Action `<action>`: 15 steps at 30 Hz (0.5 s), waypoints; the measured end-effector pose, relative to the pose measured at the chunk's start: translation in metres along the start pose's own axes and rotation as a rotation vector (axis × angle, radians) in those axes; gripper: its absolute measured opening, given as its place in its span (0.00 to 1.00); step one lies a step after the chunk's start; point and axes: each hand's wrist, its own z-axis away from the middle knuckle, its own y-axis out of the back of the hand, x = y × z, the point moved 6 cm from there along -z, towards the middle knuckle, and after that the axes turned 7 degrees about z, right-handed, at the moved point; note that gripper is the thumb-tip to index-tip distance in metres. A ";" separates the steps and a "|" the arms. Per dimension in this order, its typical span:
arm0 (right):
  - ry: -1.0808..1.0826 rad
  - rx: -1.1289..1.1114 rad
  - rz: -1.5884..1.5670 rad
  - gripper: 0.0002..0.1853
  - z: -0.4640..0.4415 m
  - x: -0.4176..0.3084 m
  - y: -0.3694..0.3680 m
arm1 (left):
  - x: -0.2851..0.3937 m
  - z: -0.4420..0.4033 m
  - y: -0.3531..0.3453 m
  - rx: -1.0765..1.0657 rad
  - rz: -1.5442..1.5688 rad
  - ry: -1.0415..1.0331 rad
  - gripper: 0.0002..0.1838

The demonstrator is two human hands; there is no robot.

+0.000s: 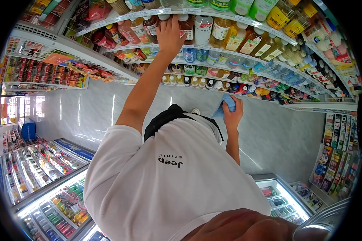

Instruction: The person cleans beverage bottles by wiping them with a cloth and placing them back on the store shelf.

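My left hand reaches up to the top-centre shelf, its fingers stretched upward and its thumb apart, lying over the front of a dark-capped bottle. The hand hides most of that bottle. To its right stand a dark bottle with a pale label and a white bottle. My right hand is lower and to the right, in front of the lower shelves, closed around a crumpled blue cloth.
Shelf rails curve across the top, with rows of drinks above and below. Packaged goods fill a rack at left. Lit display cases stand at lower left and lower right. Grey floor lies between them.
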 end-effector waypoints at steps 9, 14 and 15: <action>-0.001 0.006 0.007 0.18 0.000 0.002 -0.001 | 0.001 0.001 0.004 0.021 0.056 0.043 0.46; -0.012 0.006 0.009 0.18 -0.001 0.002 0.000 | 0.018 0.000 0.012 0.125 0.273 -0.033 0.42; -0.013 0.003 0.009 0.18 -0.001 0.002 0.000 | 0.022 -0.002 0.010 0.084 0.325 -0.010 0.42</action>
